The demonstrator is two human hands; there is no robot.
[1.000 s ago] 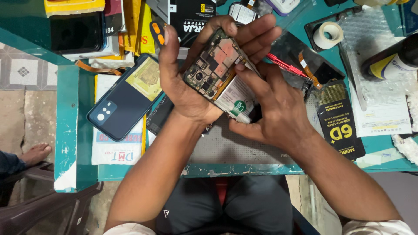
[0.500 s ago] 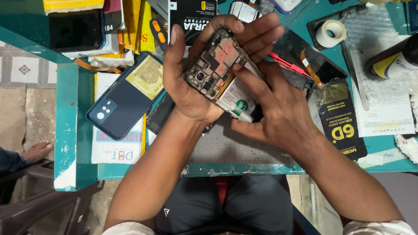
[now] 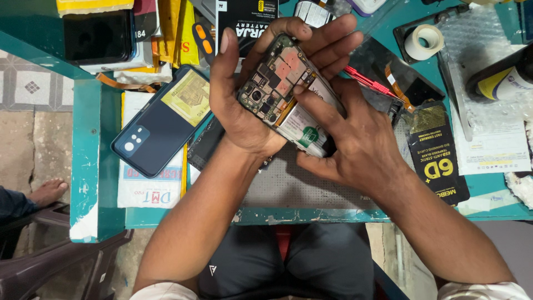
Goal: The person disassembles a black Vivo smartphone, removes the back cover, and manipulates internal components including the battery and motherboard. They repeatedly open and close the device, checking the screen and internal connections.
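My left hand (image 3: 244,105) cradles an opened phone (image 3: 280,91) with its back removed, circuit board and white battery showing. The left thumb points up along the phone's left edge and the fingers wrap its far side. My right hand (image 3: 355,141) grips the phone's lower right end, with fingers pressed on the battery. The phone is held above a grey work mat (image 3: 300,186). The blue back cover (image 3: 161,122) with a camera cutout lies on the table to the left.
A teal table (image 3: 89,166) is crowded: a black sachet (image 3: 436,153), a tape roll (image 3: 423,40), a red-handled tool (image 3: 369,82), a dark bottle (image 3: 502,78), boxes and packets at the back. A bare foot (image 3: 47,191) shows at left.
Both hands keep hold of the phone. The right fingers have shifted slightly on the battery; the phone has barely moved.
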